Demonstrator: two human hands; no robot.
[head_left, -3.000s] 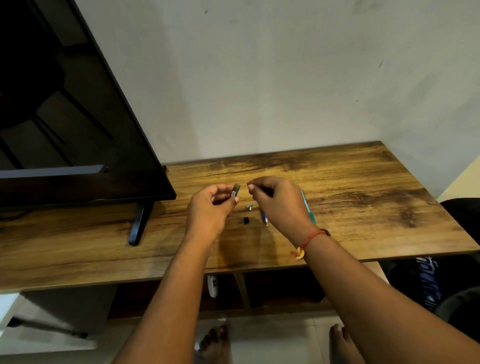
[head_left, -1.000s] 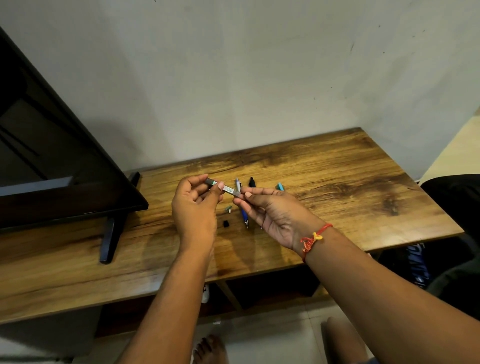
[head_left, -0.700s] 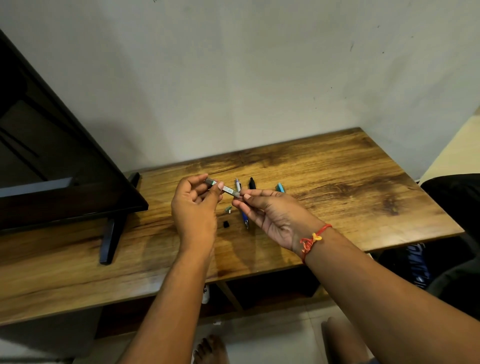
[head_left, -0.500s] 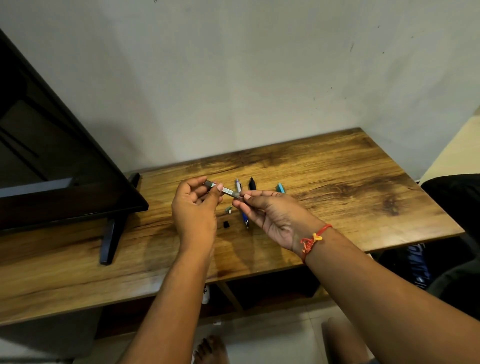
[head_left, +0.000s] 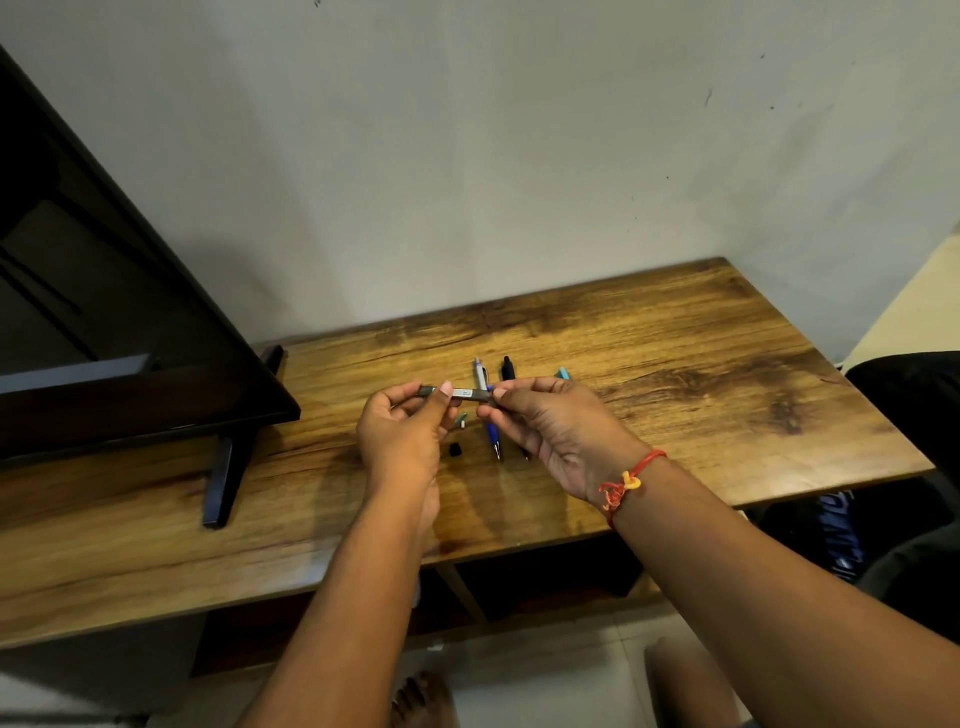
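- My left hand (head_left: 402, 436) pinches the grey pen (head_left: 462, 393) at its nine o'clock end. The thumb lies on top and the curled fingers sit underneath.
- My right hand (head_left: 550, 431) pinches the same pen at its three o'clock end between thumb tip and forefinger. The other fingers are loosely bent below.
- The grey pen lies level between both hands, running from nine to three o'clock. It is lifted clear above the wooden table (head_left: 701, 374), over the middle of the top, and a pale label shows on its middle.
- Directly below it, from twelve down to six o'clock, a blue pen (head_left: 492, 432) lies on the wood with its tip towards me.
- A black pen (head_left: 507, 368) lies just beside the blue one at its three o'clock. My right hand covers most of it.
- At three o'clock from that one, only the far end of a teal pen (head_left: 562, 372) shows above my knuckles.
- A small greenish piece (head_left: 461, 420) rests at six o'clock from the held pen, with a small black cap (head_left: 455, 450) just beyond it, nearer me.
- A red thread (head_left: 628, 480) circles my right wrist.
- Far out at nine o'clock stands a dark television (head_left: 130, 322), with its stand foot (head_left: 226, 473) on the table.
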